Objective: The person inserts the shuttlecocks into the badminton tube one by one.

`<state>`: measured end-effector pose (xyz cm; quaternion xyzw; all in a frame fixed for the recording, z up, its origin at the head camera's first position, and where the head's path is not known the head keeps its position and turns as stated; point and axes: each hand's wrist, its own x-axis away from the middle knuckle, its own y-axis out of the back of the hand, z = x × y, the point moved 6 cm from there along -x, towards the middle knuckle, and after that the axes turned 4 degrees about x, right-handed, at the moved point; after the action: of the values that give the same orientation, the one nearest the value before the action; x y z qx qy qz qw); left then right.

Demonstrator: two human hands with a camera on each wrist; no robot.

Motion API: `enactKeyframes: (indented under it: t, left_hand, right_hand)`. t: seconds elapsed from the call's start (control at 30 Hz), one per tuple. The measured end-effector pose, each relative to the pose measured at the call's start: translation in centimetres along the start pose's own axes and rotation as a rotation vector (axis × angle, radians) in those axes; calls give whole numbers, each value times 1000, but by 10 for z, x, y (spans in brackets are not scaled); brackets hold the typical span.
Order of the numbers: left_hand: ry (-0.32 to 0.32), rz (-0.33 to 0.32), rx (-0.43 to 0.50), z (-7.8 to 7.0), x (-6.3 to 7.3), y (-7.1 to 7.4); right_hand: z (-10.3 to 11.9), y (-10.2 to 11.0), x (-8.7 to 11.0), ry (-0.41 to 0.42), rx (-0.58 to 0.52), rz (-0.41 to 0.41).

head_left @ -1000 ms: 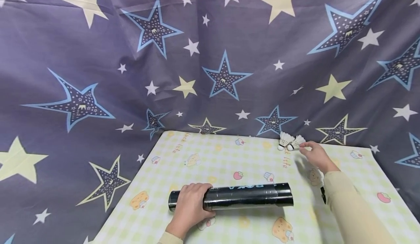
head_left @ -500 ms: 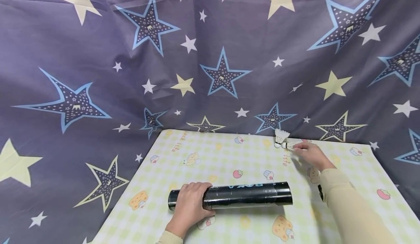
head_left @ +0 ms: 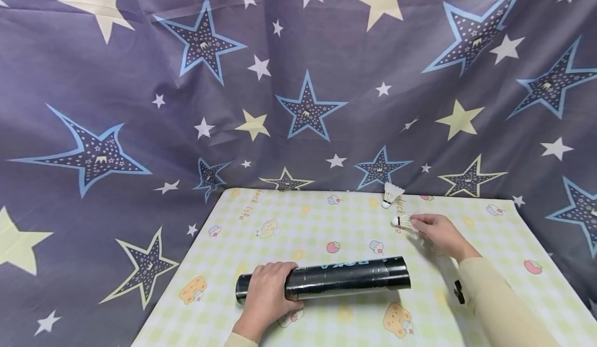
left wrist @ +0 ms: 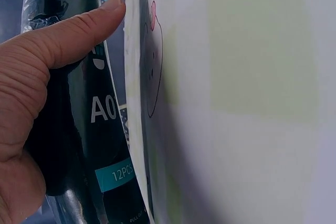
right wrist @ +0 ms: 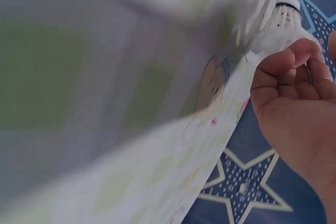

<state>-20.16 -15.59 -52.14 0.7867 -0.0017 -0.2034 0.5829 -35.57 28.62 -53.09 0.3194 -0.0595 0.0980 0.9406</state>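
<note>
My left hand grips a black shuttlecock tube near its left end, the thumb laid along the near side. White "12PCS" lettering on the tube shows in the left wrist view. Out to the right, my right hand pinches a white shuttlecock by its feathered skirt, cork end toward the left. In the right wrist view that shuttlecock shows beyond the curled fingers. A second shuttlecock rests at the table's back edge, just behind the held one.
The table wears a green-and-white checked cloth with printed cartoon figures. A purple star-patterned curtain hangs directly behind and to the left of it. A small black object is at the right sleeve.
My right hand took the right-hand shuttlecock and drew it forward and left, away from the other one. My left hand keeps its grip on the tube.
</note>
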Motion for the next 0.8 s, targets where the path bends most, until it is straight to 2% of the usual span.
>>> enactKeyframes:
  t: [0.13, 0.3, 0.4, 0.53, 0.67, 0.8]
  left_hand:
    - [9, -2, 9, 0, 1, -1]
    - [6, -7, 12, 0, 0, -1]
    - [7, -4, 15, 0, -1, -2]
    - [11, -7, 15, 0, -3, -1]
    - [23, -4, 29, 0, -4, -2]
    - [25, 0, 37, -1, -5, -5]
  right_hand:
    - [-13, 11, 22, -38, -56, 3]
    - [-29, 23, 52, -58, -11, -42]
    - [-31, 26, 73, -61, -39, -62]
    - [-18, 20, 100, 3, -164, -79]
    - [5, 6, 124, 118, -241, -74]
    - [23, -15, 141, 175, -300, -26]
